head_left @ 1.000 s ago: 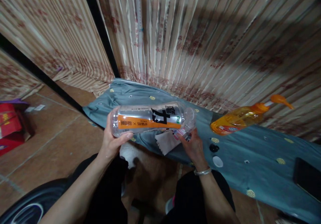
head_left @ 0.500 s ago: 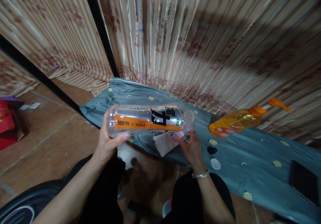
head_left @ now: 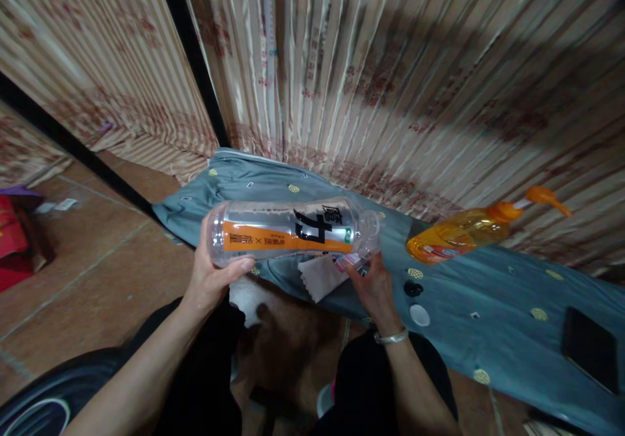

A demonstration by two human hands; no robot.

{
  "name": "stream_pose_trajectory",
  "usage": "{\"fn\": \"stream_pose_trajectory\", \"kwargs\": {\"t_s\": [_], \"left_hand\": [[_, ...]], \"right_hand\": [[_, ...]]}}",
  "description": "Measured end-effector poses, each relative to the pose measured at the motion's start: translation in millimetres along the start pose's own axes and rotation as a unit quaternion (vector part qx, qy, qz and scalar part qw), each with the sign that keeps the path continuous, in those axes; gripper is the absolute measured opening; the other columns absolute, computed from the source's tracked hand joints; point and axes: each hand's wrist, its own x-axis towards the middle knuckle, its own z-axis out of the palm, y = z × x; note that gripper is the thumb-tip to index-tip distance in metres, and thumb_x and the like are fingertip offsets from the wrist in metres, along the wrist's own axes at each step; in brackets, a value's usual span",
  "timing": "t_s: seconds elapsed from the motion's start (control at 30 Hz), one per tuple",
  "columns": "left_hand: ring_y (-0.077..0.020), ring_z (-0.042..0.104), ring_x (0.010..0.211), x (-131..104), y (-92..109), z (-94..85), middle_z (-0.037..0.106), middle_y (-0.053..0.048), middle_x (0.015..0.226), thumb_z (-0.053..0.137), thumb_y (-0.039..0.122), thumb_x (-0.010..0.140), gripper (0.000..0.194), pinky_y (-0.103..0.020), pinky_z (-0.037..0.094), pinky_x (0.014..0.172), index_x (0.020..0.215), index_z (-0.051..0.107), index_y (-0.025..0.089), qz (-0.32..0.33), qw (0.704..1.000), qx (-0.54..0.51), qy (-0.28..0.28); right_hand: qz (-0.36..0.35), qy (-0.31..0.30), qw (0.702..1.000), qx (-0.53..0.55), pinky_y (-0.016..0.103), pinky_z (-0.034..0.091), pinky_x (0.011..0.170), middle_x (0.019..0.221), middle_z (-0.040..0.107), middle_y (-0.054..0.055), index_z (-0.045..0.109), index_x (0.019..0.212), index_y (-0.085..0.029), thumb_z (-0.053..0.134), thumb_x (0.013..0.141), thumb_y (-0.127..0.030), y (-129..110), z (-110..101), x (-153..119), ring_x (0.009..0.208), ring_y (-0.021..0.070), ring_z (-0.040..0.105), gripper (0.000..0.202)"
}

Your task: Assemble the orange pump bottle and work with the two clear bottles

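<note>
A clear plastic drink bottle (head_left: 288, 228) with a silver and orange label lies sideways in the air between my hands. Its base rests in my left hand (head_left: 209, 270), the thumb along the near side and the other fingers hidden behind. At the neck, my right hand (head_left: 374, 286) closes its fingers on the bottle; no cap shows on the mouth. Below the neck, a white cloth or tissue with a scalloped edge (head_left: 319, 278) lies partly covered, next to a small printed packet (head_left: 352, 261) near my right fingertips.
On the blue-green cloth (head_left: 454, 312) stands an orange pump bottle (head_left: 459, 234) of yellow liquid. A small black object (head_left: 413, 289), a white disc (head_left: 419, 315) and a dark phone-like slab (head_left: 590, 348) lie nearer. Black poles (head_left: 195, 52) rise at left before a striped curtain (head_left: 317, 65).
Almost nothing differs. The bottle stays level in both hands, and the whole view has shifted very slightly.
</note>
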Motion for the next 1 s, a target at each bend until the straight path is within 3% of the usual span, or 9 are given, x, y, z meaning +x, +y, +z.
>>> {"fn": "stream_pose_trajectory", "kwargs": {"t_s": [0.3, 0.63, 0.77, 1.0], "left_hand": [[-0.0358, 0.071, 0.130, 0.6, -7.0, -0.3, 0.073, -0.011, 0.142, 0.103, 0.042, 0.059, 0.095, -0.040, 0.060, 0.105, 0.144, 0.063, 0.024, 0.020, 1.000, -0.024, -0.002], [-0.0385, 0.071, 0.131, 0.1, -3.7, 0.0, 0.072, -0.011, 0.144, 0.103, 0.046, 0.061, 0.093, -0.048, 0.063, 0.108, 0.143, 0.064, 0.027, 0.027, 1.000, -0.009, -0.008], [-0.0406, 0.068, 0.137, 0.2, -0.6, 1.2, 0.071, -0.010, 0.147, 0.103, 0.047, 0.060, 0.090, -0.055, 0.059, 0.116, 0.140, 0.066, 0.029, 0.014, 1.000, -0.001, -0.001], [-0.0389, 0.071, 0.132, 1.4, -2.2, 1.1, 0.072, -0.010, 0.144, 0.102, 0.050, 0.060, 0.082, -0.049, 0.063, 0.109, 0.131, 0.068, 0.027, 0.020, 1.000, -0.001, -0.009]], "right_hand": [[0.009, -0.008, 0.999, 0.037, 0.059, 0.065, 0.097, 0.117, 0.083, 0.019, 0.055, 0.119, -0.026, 0.069, 0.089, -0.057, -6.9, -3.4, -0.1, 0.110, 0.0404, 0.081, 0.046], [0.001, -0.005, 0.999, 0.033, 0.056, 0.066, 0.093, 0.112, 0.083, 0.016, 0.057, 0.118, -0.027, 0.070, 0.091, -0.060, -7.1, -3.7, -0.9, 0.104, 0.0382, 0.081, 0.045], [0.004, 0.002, 0.999, 0.034, 0.058, 0.066, 0.094, 0.113, 0.083, 0.018, 0.058, 0.120, -0.026, 0.072, 0.090, -0.059, -5.4, -2.4, -0.6, 0.106, 0.0395, 0.081, 0.047], [0.001, 0.005, 0.999, 0.038, 0.057, 0.066, 0.090, 0.111, 0.082, 0.017, 0.059, 0.120, -0.026, 0.069, 0.090, -0.058, -3.4, -1.8, -0.4, 0.103, 0.0397, 0.081, 0.045]]}}
